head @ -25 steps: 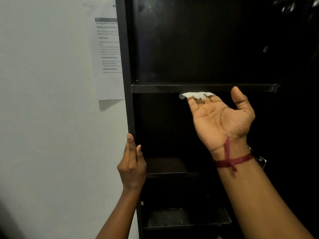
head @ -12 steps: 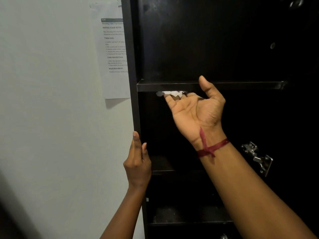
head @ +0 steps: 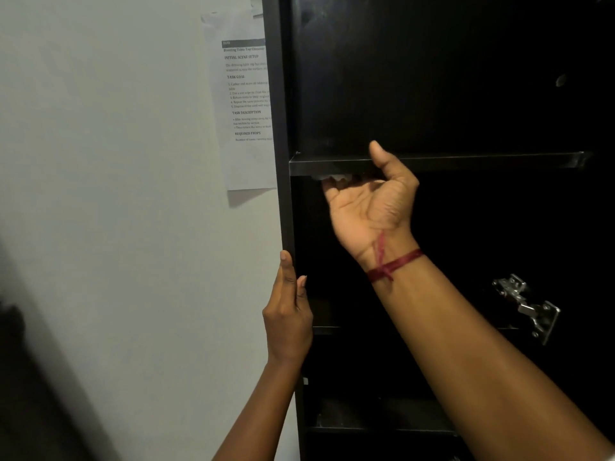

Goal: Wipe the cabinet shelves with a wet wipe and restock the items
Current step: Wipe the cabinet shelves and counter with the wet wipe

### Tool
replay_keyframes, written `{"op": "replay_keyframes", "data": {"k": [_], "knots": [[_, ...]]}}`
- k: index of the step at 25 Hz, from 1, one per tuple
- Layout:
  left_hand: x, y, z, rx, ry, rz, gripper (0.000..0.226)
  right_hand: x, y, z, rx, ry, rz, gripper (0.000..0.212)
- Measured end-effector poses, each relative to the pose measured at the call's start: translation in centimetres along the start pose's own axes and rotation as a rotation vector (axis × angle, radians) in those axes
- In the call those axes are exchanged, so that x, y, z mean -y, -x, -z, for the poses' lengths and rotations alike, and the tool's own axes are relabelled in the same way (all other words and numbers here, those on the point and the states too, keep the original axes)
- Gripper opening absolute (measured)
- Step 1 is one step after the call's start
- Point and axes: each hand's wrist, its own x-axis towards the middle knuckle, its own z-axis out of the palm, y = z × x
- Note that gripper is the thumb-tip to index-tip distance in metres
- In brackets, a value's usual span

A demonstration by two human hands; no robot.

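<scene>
- The right hand (head: 366, 207), palm up, presses the wet wipe (head: 332, 177) against the shelf (head: 466, 160) underside (left end), fingers flat, unclenched.
- The left hand (head: 288, 311) rests flat on the cabinet side (head: 279, 94) below that shelf, grasping nothing.

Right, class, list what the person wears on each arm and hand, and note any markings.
Both forearms are bare, with no sleeves or gloves. The right hand has a dark red thread knotted round its wrist, a loose end running toward the palm. The left hand shows no band, watch or ring, and its nails look unpainted.
</scene>
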Motion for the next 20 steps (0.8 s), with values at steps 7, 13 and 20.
{"op": "replay_keyframes", "data": {"k": [7, 13, 20], "knots": [[-0.2, 0.0, 0.6, 0.011, -0.005, -0.023, 0.054, -2.2, 1.9, 1.7, 0.001, 0.229, -0.128, 0.01], [-0.2, 0.1, 0.4, 0.019, 0.075, 0.034, 0.05, -2.4, 2.8, 4.4, -0.112, 0.653, 0.192, 0.026], [1.2, 0.4, 1.1, 0.128, 0.256, 0.156, 0.082, -7.6, 0.4, 3.1, 0.177, 1.114, 0.166, 0.045]]}}
